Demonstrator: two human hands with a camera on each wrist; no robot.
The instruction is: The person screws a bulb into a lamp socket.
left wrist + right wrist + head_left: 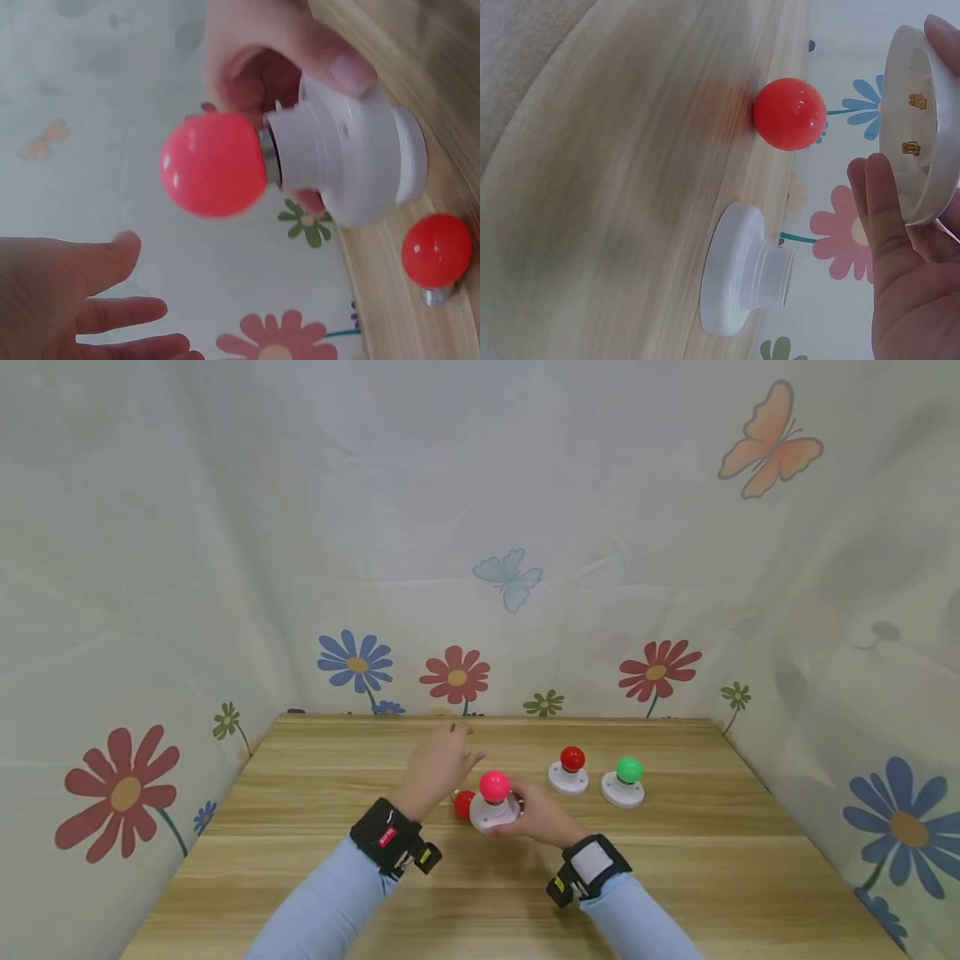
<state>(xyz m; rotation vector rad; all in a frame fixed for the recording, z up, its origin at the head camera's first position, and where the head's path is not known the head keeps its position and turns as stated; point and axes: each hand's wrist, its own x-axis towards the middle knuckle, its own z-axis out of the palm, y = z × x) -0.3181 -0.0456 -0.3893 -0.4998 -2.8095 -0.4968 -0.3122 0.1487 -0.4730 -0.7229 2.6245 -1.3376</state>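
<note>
My right hand [547, 814] grips a white lamp socket [491, 814] by its round base, raised above the table. A pinkish-red light bulb [217, 165] sits in that socket, pointing up in the head view. Brass contacts [913, 148] show on the base's open underside in the right wrist view. My left hand [438, 768] hovers to the left with fingers spread, apart from the bulb and holding nothing. Below the held socket, a loose red bulb [436, 251] lies on the table, its metal screw end showing. Near it stands an unfilled white socket [742, 270], hidden in the head view.
Farther right on the wooden table [675, 877] stand two white sockets, one with a red bulb [572, 758], the other with a green bulb [629, 769]. A pale curtain [390, 510] printed with flowers and butterflies surrounds the table's back and sides.
</note>
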